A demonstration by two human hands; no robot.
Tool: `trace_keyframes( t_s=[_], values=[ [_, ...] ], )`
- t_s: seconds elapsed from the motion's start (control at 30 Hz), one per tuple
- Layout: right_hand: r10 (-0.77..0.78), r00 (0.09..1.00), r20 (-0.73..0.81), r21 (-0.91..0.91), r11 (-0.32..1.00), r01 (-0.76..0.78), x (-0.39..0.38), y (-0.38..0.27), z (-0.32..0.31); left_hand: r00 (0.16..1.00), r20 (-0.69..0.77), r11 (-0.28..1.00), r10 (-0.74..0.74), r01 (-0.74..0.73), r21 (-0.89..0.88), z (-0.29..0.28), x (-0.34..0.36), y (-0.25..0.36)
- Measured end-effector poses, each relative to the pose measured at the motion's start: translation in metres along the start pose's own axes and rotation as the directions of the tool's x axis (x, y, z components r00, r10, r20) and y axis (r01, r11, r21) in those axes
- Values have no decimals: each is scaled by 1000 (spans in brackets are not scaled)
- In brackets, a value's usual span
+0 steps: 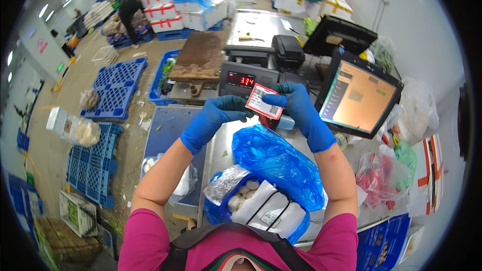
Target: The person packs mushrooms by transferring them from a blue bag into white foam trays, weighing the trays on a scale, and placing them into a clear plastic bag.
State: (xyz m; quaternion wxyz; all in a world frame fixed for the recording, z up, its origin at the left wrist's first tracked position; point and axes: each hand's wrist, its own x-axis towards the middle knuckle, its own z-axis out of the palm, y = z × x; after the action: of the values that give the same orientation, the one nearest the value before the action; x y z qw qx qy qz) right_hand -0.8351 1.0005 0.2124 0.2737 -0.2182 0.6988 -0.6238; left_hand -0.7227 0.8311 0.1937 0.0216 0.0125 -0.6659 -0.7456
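Both my hands wear blue gloves and are raised in front of the scale [249,76], whose display is lit red. Between them is a white label [264,101] with a red border and a barcode. The thumb of my right hand [300,113] presses on the label's face at its right side. At its left edge, the fingers of my left hand [213,119] pinch it, though their tips are partly hidden. Below my hands lies an open blue plastic bag [276,158] with round whitish mushrooms [243,195] and a white bundle [266,210] crossed by black bands.
To the right stand a lit touchscreen [359,98] and, behind it, a dark monitor [341,36]. A black printer [288,51] sits beyond the scale. A brown board [199,56] is at the far left of the counter. Blue pallets [116,85] lie on the floor.
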Motion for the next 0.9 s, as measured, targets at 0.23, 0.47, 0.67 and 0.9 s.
trace_keyframes(
  t_s=[0.23, 0.47, 0.67, 0.9],
  values=[
    [10, 996, 93, -70, 998, -4, -51, -38, 87, 988, -127, 993, 82, -92, -75, -28, -102, 12],
    [-143, 974, 174, -50, 987, 154, -73, -29, 165, 949, -289, 982, 125, -160, -102, -55, -186, 22],
    [-780, 514, 356, -664, 176, 727, -133, -23, 261, 882, -442, 972, 164, -220, -78, -82, -263, 8],
    [-485, 721, 495, -711, 250, 657, -183, 99, 360, 815, -558, 955, 156, 20, 295, -107, -377, -100]
  ],
)
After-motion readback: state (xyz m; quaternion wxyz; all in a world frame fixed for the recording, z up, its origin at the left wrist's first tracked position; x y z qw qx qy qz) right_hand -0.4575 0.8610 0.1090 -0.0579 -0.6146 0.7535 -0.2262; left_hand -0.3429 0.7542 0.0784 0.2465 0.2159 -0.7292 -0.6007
